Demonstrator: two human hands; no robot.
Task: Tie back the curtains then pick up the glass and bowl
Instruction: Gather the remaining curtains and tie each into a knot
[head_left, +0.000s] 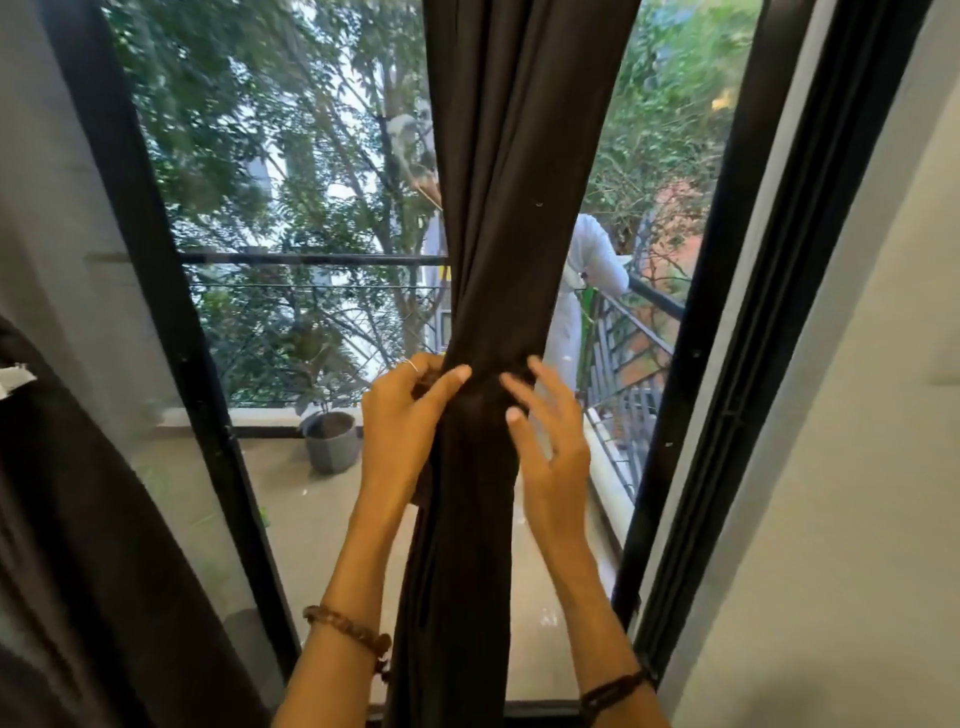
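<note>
A dark brown curtain (514, 182) hangs in front of the window, gathered into a narrow bunch at mid-height. My left hand (402, 431) grips the bunch from its left side, thumb laid across the front and fingers curled behind the cloth. My right hand (548, 441) is at the right side of the bunch, its spread, straight fingers touching the fabric. A second dark curtain (78, 519) hangs at the far left. No glass or bowl is in view.
Black window frames (171, 332) stand left and right of the curtain. Outside lie a balcony floor, a grey plant pot (332, 441), a metal railing (631, 358) and a person in white. A pale wall (857, 467) fills the right.
</note>
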